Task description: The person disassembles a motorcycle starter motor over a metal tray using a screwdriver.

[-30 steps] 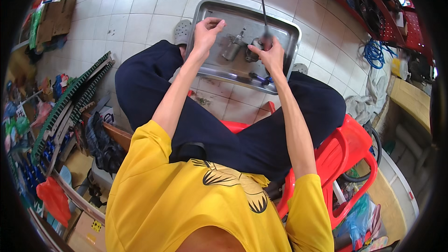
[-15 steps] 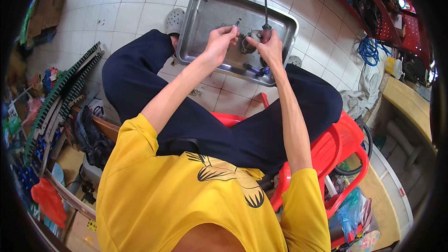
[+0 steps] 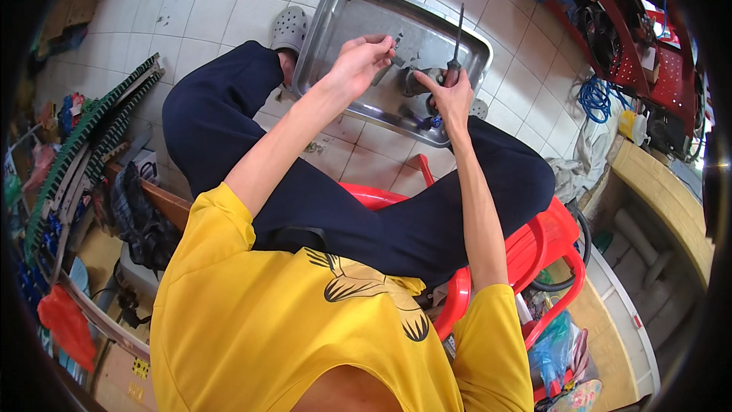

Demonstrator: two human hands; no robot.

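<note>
Over the metal tray, my left hand is closed in a pinch on a small dark metal piece, whose kind I cannot make out. My right hand is wrapped round the handle of a screwdriver, its long shaft pointing away and a little right. Below the right thumb is a grey metal machine part, partly covered by the hand; whether the thumb touches it I cannot tell. Nearer the tray's front edge lies a blue and dark object.
My legs straddle the tray on a white tiled floor. A red plastic chair is beneath me. Red perforated shelving with tools stands at the right, a coil of blue cord beside it. Green-edged strips and clutter lie left.
My right hand has moved right and toward me, and the screwdriver now leans further right. The left hand keeps its pinch nearly in place. The whole view has shifted slightly.
</note>
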